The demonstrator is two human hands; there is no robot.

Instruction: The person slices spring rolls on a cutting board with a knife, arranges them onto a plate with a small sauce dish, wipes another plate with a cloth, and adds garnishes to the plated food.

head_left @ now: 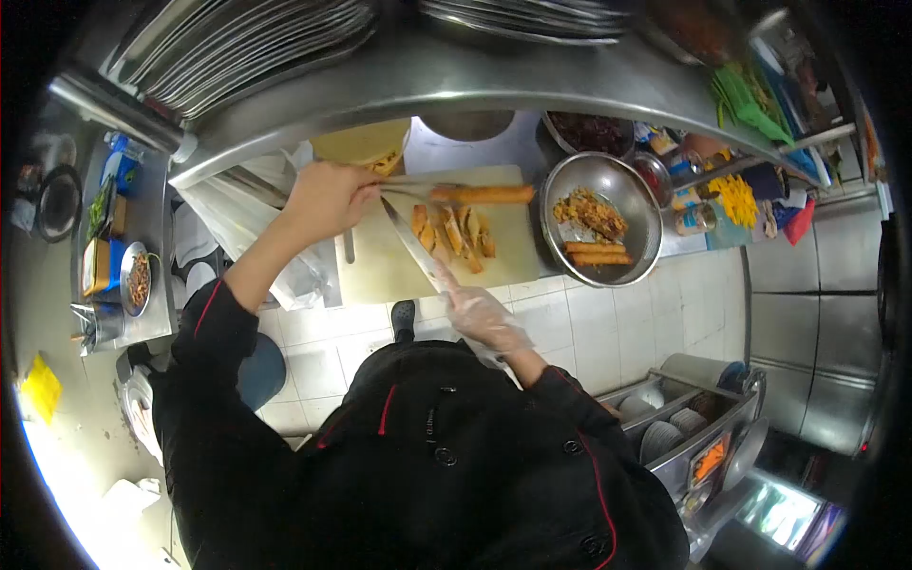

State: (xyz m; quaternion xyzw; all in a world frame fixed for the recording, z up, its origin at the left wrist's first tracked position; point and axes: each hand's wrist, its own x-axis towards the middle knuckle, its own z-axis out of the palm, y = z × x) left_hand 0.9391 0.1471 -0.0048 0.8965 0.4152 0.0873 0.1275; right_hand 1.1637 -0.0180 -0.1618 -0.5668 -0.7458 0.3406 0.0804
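Observation:
My left hand (328, 198), bare, is closed on metal tongs (404, 185), whose tips meet the left end of a long fried roll (484, 194). The roll lies across the upper part of a pale cutting board (366, 271). In my right hand (486, 318), under a clear plastic glove, is a knife (410, 237); its blade points up and left over the board. Cut roll pieces (458, 233) with dark filling lie just right of the blade.
Right of the board, a steel bowl (646, 214) holds two rolls and crumbly filling. A yellow round container (356, 142) stands behind the board. Stacked metal trays (256, 57) sit on the shelf (456, 85) above. Shredded yellow food (733, 199) and a jar (695, 219) are farther right.

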